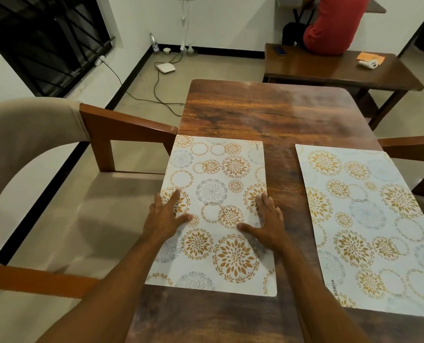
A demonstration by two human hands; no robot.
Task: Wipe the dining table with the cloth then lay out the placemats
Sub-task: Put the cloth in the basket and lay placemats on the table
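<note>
Two white placemats with orange and grey flower circles lie on the dark wooden dining table (268,110). The left placemat (216,174) lies along the table's left edge, and both my hands press flat on it. My left hand (167,214) rests on its left side with fingers straight. My right hand (268,221) lies on its right edge, fingers spread. The right placemat (369,224) lies near the table's right edge, slightly turned, untouched. No cloth is in view.
A beige cushioned chair with wooden arms (121,127) stands close against the table's left side. Another chair arm (411,144) shows at the right. Behind, a person in a red shirt (335,26) sits on a low wooden table (330,70). Cables (141,95) lie on the floor.
</note>
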